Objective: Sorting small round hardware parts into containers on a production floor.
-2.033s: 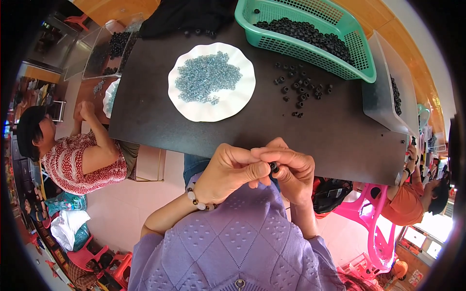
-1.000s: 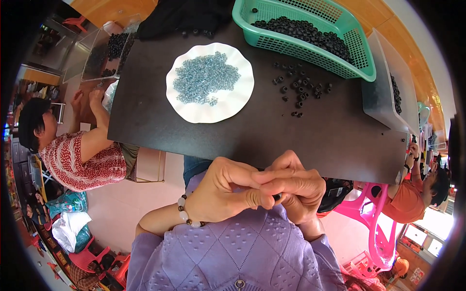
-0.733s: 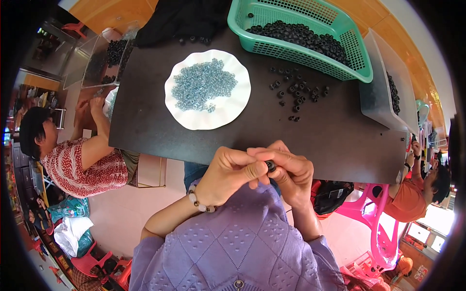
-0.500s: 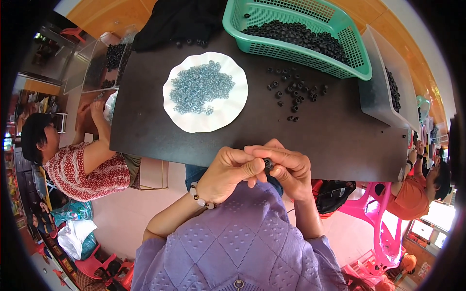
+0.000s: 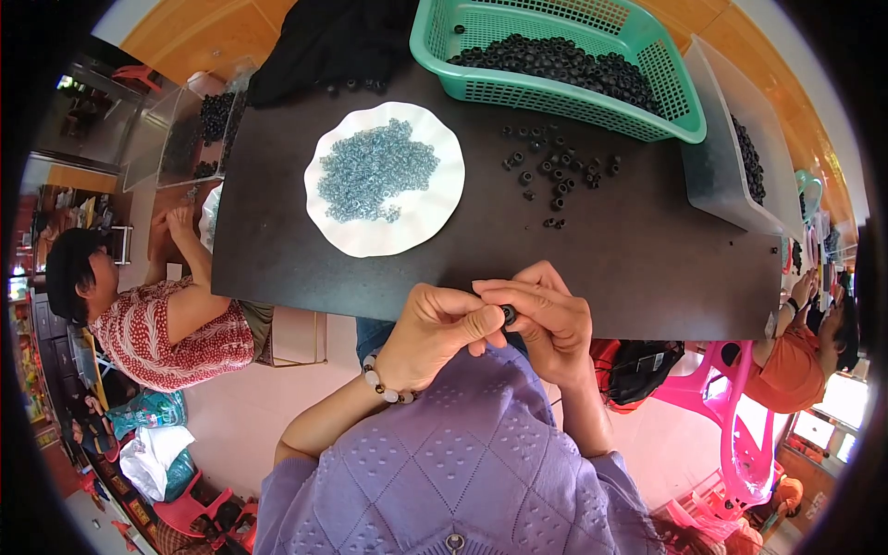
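Note:
Over the table's near edge, my left hand [image 5: 430,338] pinches a small black ring-shaped piece [image 5: 509,315] between thumb and fingers. My right hand [image 5: 558,333] meets it there, thumb and fingers closed at the piece's right side. Whether the right fingertips hold something more is hidden. Beyond my left hand stands a white scalloped plate [image 5: 430,222] with a heap of tiny clear bluish pieces [image 5: 375,171]. Several loose black pieces [image 5: 560,189] with holes lie on the dark table [image 5: 638,264], to the right of the plate.
A green perforated basket [image 5: 564,104] full of black pieces sits at the back. Right of it is a translucent bin [image 5: 717,180]; black cloth [image 5: 310,51] lies back left. One person [image 5: 171,328] sits at left, another [image 5: 786,375] at right beside a pink chair [image 5: 698,393].
The black piece has turned between my fingers, its hole facing me less. My hands stay together in nearly the same place, and the view has shifted slightly.

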A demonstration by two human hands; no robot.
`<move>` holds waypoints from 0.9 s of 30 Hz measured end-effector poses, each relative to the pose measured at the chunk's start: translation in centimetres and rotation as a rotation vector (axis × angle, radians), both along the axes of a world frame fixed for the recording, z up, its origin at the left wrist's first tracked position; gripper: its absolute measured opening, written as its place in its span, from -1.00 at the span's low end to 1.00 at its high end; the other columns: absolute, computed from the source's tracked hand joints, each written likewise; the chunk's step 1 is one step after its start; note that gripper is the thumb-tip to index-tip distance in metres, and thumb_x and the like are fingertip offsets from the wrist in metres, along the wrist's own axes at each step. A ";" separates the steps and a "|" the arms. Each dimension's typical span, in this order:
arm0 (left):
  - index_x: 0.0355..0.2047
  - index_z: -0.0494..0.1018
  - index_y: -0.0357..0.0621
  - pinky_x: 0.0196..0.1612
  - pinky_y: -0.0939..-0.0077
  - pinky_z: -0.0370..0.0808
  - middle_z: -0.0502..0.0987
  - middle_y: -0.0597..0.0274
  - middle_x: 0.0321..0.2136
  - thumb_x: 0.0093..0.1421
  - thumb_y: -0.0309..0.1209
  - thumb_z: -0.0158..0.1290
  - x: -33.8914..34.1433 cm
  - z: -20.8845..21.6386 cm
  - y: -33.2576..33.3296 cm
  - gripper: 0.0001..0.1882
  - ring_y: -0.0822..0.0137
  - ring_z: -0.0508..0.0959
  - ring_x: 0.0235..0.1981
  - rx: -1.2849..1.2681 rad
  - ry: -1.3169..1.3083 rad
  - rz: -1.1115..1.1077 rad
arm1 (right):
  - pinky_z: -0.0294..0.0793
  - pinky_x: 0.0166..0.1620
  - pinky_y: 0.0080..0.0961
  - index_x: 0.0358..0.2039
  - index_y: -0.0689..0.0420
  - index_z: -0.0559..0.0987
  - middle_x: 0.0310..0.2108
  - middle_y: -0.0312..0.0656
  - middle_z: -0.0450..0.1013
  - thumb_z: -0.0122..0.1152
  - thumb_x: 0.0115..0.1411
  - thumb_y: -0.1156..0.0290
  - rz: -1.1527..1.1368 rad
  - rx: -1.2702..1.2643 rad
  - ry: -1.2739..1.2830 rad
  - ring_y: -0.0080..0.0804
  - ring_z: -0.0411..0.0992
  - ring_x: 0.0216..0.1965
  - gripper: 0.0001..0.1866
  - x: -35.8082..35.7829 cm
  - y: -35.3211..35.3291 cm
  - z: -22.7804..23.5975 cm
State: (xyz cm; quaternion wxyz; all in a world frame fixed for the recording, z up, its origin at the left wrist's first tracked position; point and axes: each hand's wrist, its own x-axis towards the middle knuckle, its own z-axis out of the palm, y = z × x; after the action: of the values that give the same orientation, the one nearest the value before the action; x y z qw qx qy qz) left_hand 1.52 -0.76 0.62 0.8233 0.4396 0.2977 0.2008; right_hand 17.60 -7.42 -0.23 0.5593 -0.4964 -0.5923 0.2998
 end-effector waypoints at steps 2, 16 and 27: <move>-0.42 0.58 -0.25 -0.54 0.72 0.38 0.56 0.20 -0.60 0.18 -0.33 0.11 0.1 -0.1 -0.2 -0.79 0.58 0.43 -0.63 -0.013 0.010 0.014 | 0.35 -0.28 -0.54 -0.29 0.19 0.61 -0.30 -0.21 0.57 0.17 0.12 0.31 -0.069 0.024 -0.107 -0.41 0.33 -0.39 -0.77 -0.1 -0.1 0.1; -0.43 0.52 -0.18 -0.51 0.74 0.34 0.52 0.31 -0.55 0.20 -0.19 0.07 0.4 -1.0 0.4 -0.71 0.57 0.42 -0.58 -0.283 -0.051 0.037 | 0.35 -0.25 -0.53 -0.19 0.18 0.59 -0.19 -0.22 0.53 0.18 0.11 0.33 -0.064 0.070 -0.140 -0.40 0.30 -0.34 -0.72 0.6 1.1 -0.9; -0.32 0.53 -0.21 -0.45 0.71 0.31 0.46 0.39 -0.60 0.21 -0.21 0.05 1.1 -0.8 0.2 -0.71 0.58 0.37 -0.55 -0.216 -0.050 0.045 | 0.30 -0.20 -0.54 -0.12 0.23 0.56 -0.11 -0.20 0.50 0.24 0.04 0.06 -0.050 -0.005 -0.052 -0.44 0.27 -0.34 -0.47 1.6 0.5 -1.0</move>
State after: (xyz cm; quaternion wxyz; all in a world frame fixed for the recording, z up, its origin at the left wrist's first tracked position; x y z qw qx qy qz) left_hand 2.63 -0.58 -0.19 0.8683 0.3364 0.3068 0.1971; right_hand 19.20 -6.88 -1.24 0.5500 -0.5201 -0.5932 0.2741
